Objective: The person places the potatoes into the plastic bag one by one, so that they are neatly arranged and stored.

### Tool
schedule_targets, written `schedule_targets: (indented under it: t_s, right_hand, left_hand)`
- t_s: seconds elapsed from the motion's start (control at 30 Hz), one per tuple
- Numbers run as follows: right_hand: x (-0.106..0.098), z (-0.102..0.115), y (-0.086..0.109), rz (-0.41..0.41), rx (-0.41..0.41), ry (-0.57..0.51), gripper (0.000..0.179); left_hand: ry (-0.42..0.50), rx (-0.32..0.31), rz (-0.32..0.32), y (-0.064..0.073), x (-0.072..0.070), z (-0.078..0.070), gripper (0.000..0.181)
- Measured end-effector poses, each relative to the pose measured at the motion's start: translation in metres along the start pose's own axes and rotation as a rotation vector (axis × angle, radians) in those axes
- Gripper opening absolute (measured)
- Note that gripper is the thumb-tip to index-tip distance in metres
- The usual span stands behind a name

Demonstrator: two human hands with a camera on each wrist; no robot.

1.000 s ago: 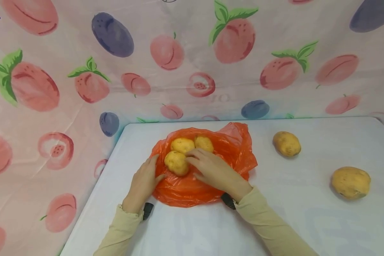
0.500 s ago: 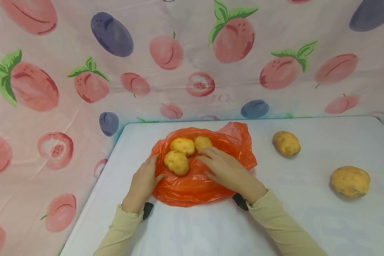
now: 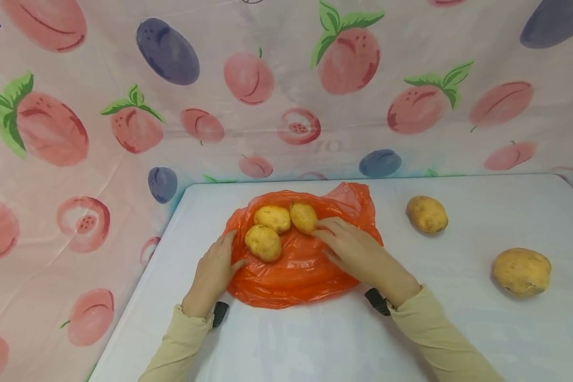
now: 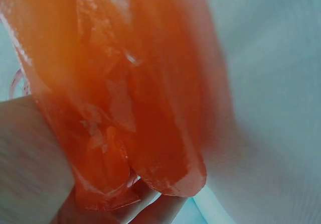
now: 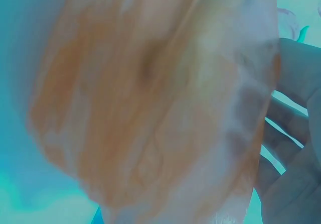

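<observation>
An orange plastic bag lies spread with its mouth upward, and three yellow potatoes sit in it: a front one, a back left one and a back right one. Along the bag's left rim rests my left hand, thumb and fingers spread apart. My right hand reaches over the right side, its fingertips close to the back right potato; whether they touch it I cannot tell. Bag plastic fills much of the left wrist view, and blurred plastic hides part of the right hand's fingers.
Two more potatoes lie on the white table right of the bag: a smaller one further back and a larger one nearer. A fruit-printed curtain hangs behind the table and along its left side.
My right hand has drawn back to the right, away from the front potato, uncovering more of the back right one. The left hand and the potatoes stay in place.
</observation>
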State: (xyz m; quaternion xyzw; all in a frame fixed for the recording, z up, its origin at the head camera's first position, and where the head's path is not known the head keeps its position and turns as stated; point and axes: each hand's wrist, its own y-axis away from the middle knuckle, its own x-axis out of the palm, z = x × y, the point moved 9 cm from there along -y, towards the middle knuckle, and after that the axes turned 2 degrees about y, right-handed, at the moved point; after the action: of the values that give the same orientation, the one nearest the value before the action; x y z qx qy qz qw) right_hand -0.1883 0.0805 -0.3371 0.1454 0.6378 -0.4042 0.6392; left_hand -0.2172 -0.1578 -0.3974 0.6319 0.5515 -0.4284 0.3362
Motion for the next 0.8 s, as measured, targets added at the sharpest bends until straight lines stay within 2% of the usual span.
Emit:
schedule_targets:
  t_s: [0.13, 0.4, 0.8]
  right_hand:
    - [-0.005, -0.004, 0.005, -0.01, -0.009, 0.027, 0.044]
    - [-0.009, -0.017, 0.016, -0.001, 0.027, 0.062, 0.044]
    - [-0.022, -0.033, 0.028, -0.055, 0.039, 0.019, 0.042]
  left_hand:
    - [-0.003, 0.003, -0.005, 0.0, -0.001, 0.0, 0.076]
    - [-0.01, -0.01, -0.005, 0.001, 0.0, 0.001, 0.076]
    - [0.0, -0.006, 0.001, 0.0, 0.0, 0.001, 0.076]
